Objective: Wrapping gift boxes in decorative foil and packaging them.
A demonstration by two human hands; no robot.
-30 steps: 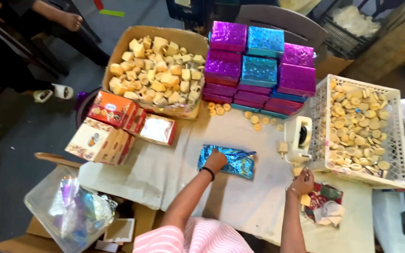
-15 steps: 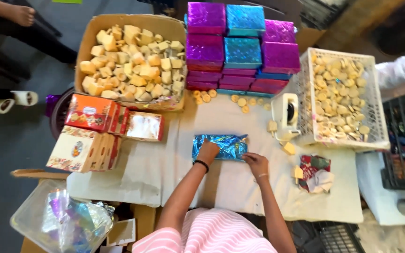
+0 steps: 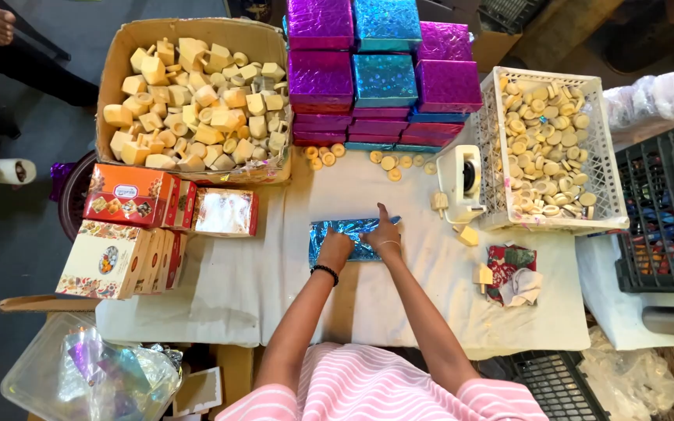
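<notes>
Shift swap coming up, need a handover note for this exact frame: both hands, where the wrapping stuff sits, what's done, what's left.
Left hand: pressed flat on the shiny blue foil-wrapped box, holding nothing.
Right hand: on the same box's right part, forefinger stretched out along the foil.
The box lies on the white cloth-covered table.
Done: stack of purple and blue foil-wrapped boxes behind it.
Left, by the look of it: cream blocks in the cardboard box and round pieces in the white basket.
</notes>
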